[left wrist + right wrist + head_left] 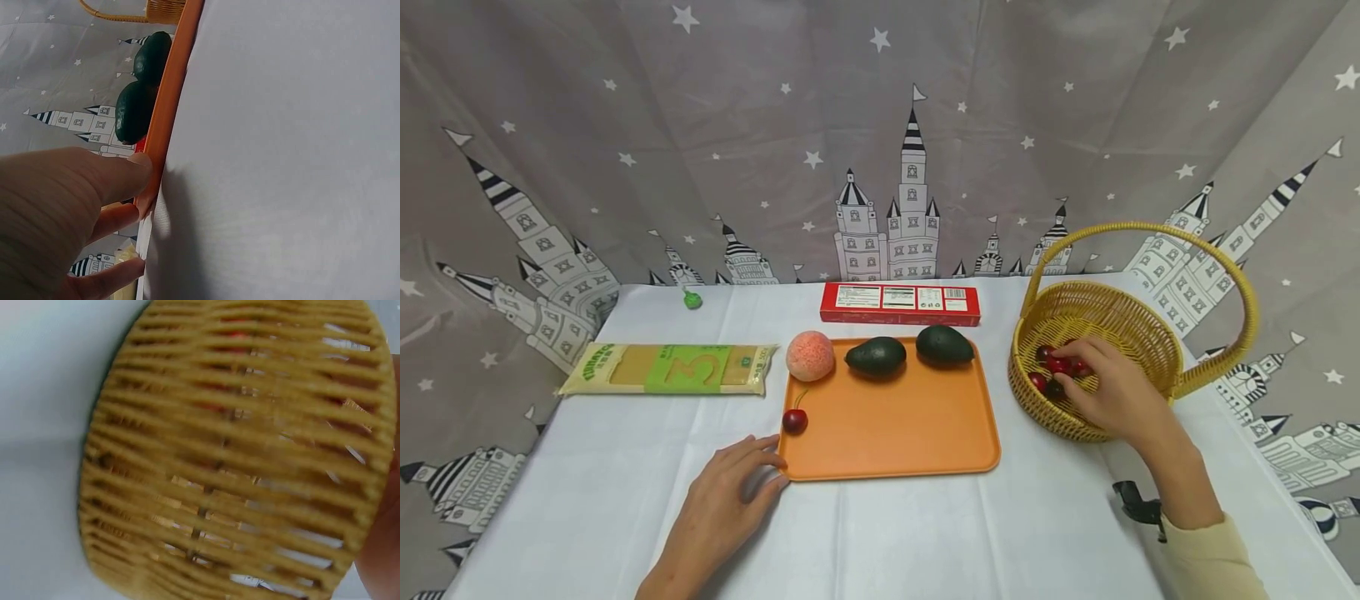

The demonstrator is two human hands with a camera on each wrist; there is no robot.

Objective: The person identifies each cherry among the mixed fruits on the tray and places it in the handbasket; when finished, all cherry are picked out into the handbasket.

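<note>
My left hand [722,500] rests at the near left corner of the orange tray [895,433], its thumb and index fingertip touching the rim. On the tray lie two dark green avocados [876,357], a pinkish peach [810,357] at the far left corner and a cherry [795,421] with its stem by the left edge. My right hand [1116,392] reaches down into the yellow wicker basket [1097,429]. Its thumb and index finger pinch a red cherry [1059,365] among several dark red cherries. In the right wrist view the basket wall [237,450] mostly hides that hand.
Behind the tray lies a red box [900,317]. To its left are a pack of noodles [677,369] and a small green item [692,299] near the back. The basket's tall handle [1247,317] arches up over it. A grey patterned curtain [737,125] hangs behind the white-covered table.
</note>
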